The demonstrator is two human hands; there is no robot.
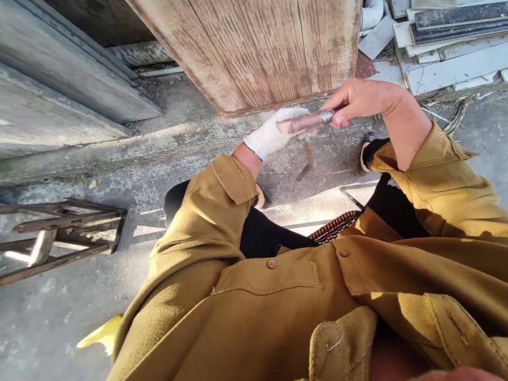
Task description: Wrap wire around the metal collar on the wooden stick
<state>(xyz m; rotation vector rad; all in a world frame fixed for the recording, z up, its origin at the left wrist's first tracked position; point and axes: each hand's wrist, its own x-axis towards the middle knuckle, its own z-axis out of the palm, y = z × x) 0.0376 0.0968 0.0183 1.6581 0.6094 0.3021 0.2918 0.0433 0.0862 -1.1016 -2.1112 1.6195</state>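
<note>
My left hand (269, 133), in a white knitted glove, is closed about a short brown wooden handle (305, 123) held level in front of me. Silvery wire (327, 117) is wound round the handle's right end. My bare right hand (359, 100) is closed, thumb and fingers pinching at that wire-wrapped end. Below the handle shows a blurred, brownish bent piece (310, 158); whether it joins the handle I cannot tell. Just beyond my hands is the lower edge of a weathered plank panel (270, 37).
A wooden frame like a low stool (56, 231) lies on the concrete at left. Boards (472, 62) are stacked at right beside a white pipe elbow (373, 10). Grey panels (7, 86) lean at upper left. Something yellow (103, 335) lies near my left sleeve.
</note>
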